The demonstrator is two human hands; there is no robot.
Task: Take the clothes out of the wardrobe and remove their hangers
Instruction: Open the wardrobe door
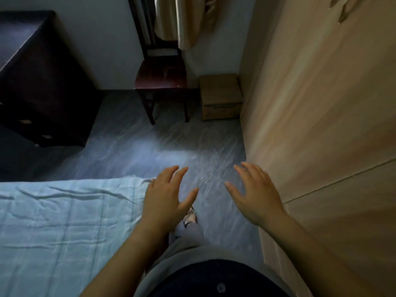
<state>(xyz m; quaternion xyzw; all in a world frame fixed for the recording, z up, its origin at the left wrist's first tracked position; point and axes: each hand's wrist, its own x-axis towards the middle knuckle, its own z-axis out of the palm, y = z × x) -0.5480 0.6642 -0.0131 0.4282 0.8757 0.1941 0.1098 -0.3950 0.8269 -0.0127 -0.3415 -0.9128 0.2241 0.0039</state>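
A light wooden wardrobe [321, 103] fills the right side, its doors closed, with a seam between panels low down. No clothes or hangers inside it are visible. My left hand [167, 196] hovers over the floor at the bed's corner, fingers spread and empty. My right hand [255, 194] hovers a little left of the wardrobe front, fingers straight and empty, not touching the door.
A bed with a pale green sheet [64, 221] lies at lower left. A dark wooden chair [160, 76] stands against the far wall, a cardboard box [220, 95] beside it. A dark cabinet [40, 78] stands at left. A beige curtain [182, 20] hangs above the chair. Grey floor [150, 146] runs between.
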